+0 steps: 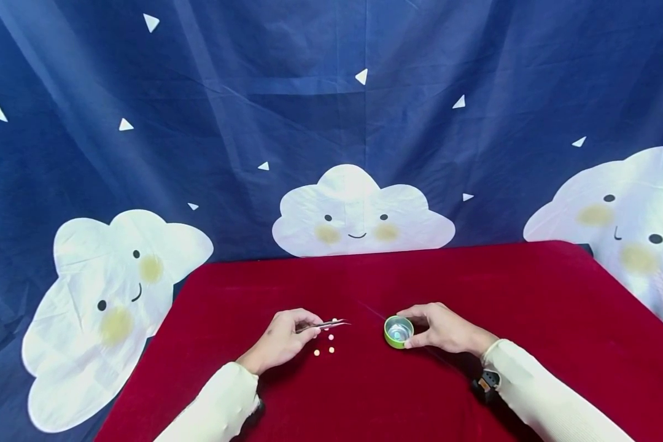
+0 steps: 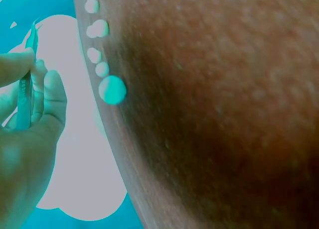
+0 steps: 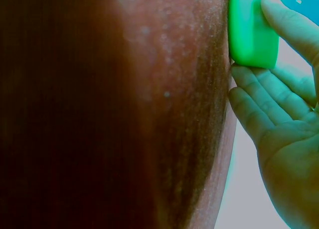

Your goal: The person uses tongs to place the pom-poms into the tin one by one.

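Note:
My left hand [image 1: 283,339] pinches a pair of metal tweezers [image 1: 326,325] between thumb and fingers, their tips pointing right. In the left wrist view the tweezers [image 2: 25,94] stand between thumb and fingers. Several small pale balls [image 1: 331,350] lie on the cloth beside and below the tweezers; the left wrist view shows the balls [image 2: 112,90] in a row. Whether the tips hold anything cannot be told. With thumb and fingers on its sides, my right hand [image 1: 444,329] grips a round green tin [image 1: 387,336], open at the top. Something small and pale shows inside it.
A red cloth [image 1: 376,393] covers the table. Behind it hangs a dark blue curtain [image 1: 309,110] printed with white clouds and triangles. A dark device [image 1: 487,383] is strapped to the right wrist.

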A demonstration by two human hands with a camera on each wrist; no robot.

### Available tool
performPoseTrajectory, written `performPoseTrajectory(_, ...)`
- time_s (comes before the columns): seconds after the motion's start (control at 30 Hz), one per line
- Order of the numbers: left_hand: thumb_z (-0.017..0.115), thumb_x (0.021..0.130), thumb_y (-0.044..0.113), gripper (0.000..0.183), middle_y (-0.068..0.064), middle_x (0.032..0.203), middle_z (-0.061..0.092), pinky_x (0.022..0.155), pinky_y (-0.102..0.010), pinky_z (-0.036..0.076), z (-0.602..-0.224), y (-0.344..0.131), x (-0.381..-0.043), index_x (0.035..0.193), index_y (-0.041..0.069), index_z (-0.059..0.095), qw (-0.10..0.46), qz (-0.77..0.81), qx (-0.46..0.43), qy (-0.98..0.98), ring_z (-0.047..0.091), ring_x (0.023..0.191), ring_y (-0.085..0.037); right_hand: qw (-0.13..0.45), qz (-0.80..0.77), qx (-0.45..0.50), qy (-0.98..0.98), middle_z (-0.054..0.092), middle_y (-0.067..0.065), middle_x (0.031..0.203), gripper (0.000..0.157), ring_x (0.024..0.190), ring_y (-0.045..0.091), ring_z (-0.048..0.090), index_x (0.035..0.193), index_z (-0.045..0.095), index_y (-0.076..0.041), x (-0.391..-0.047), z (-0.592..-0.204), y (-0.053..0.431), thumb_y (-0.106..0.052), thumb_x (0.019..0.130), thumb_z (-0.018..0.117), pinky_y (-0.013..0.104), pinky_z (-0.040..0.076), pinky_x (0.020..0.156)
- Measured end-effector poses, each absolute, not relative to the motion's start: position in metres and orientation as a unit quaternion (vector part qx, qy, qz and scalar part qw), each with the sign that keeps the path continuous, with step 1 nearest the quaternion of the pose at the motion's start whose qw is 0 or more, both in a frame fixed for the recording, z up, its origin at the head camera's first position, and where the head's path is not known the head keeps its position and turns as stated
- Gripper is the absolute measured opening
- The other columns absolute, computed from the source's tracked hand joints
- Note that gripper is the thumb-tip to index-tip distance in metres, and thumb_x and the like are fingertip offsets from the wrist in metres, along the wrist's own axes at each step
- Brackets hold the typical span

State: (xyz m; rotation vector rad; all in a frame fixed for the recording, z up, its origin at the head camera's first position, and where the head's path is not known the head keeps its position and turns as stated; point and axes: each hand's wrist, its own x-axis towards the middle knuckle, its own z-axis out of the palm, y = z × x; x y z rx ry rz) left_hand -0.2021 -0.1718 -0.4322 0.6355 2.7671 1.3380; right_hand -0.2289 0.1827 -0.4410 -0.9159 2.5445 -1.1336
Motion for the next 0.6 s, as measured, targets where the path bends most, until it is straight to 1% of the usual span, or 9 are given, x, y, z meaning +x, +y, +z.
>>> performPoseTrajectory(0.13,0.071,0.089,0.000,0.012,-0.006,0.086,0.069,0.055,-0.025,0.050,-0.430,-0.177,-0.200,0.100,0.006,0.074,0.023,0.445,0.193,0.874,0.058,0.063,-0.013,0.102,-0.383,-0.312,0.864,0.070,0.005,0.115,0.055,0.103,0.019,0.066,0.127,0.065,0.001,-0.229,-0.441,0.183,-0.019,0.080,0.085,0.032,0.052,0.091)
performPoseTrajectory(0.2,0.070,0.090,-0.001,0.012,-0.009,0.087,0.070,0.053,-0.026,0.051,-0.429,-0.180,-0.200,0.101,0.004,0.073,0.031,0.455,0.188,0.870,0.060,0.063,-0.018,0.098,-0.383,-0.316,0.863,0.070,0.006,0.114,0.055,0.102,0.020,0.066,0.126,0.065,0.002,-0.230,-0.441,0.183,-0.019,0.080,0.085,0.034,0.053,0.091)
performPoseTrajectory(0.3,0.071,0.090,0.001,0.012,-0.005,0.087,0.069,0.058,-0.026,0.052,-0.429,-0.183,-0.199,0.100,0.006,0.074,0.024,0.451,0.186,0.873,0.062,0.068,-0.019,0.096,-0.384,-0.319,0.861,0.070,0.007,0.114,0.055,0.103,0.021,0.066,0.126,0.065,0.003,-0.230,-0.441,0.183,-0.019,0.080,0.085,0.036,0.053,0.091)
performPoseTrajectory(0.47,0.073,0.089,0.004,0.012,0.007,0.086,0.068,0.067,-0.024,0.049,-0.428,-0.187,-0.197,0.098,0.012,0.075,0.000,0.426,0.183,0.886,0.058,0.073,-0.012,0.095,-0.384,-0.319,0.861,0.070,0.006,0.113,0.055,0.101,0.020,0.066,0.125,0.065,0.002,-0.229,-0.441,0.183,-0.020,0.080,0.086,0.034,0.053,0.090)
performPoseTrajectory(0.6,0.073,0.089,0.004,0.013,0.007,0.086,0.068,0.068,-0.024,0.049,-0.428,-0.190,-0.196,0.098,0.012,0.076,-0.003,0.426,0.179,0.887,0.058,0.073,-0.011,0.092,-0.383,-0.322,0.861,0.070,0.004,0.112,0.054,0.101,0.019,0.066,0.125,0.066,0.001,-0.229,-0.441,0.183,-0.021,0.080,0.085,0.033,0.053,0.090)
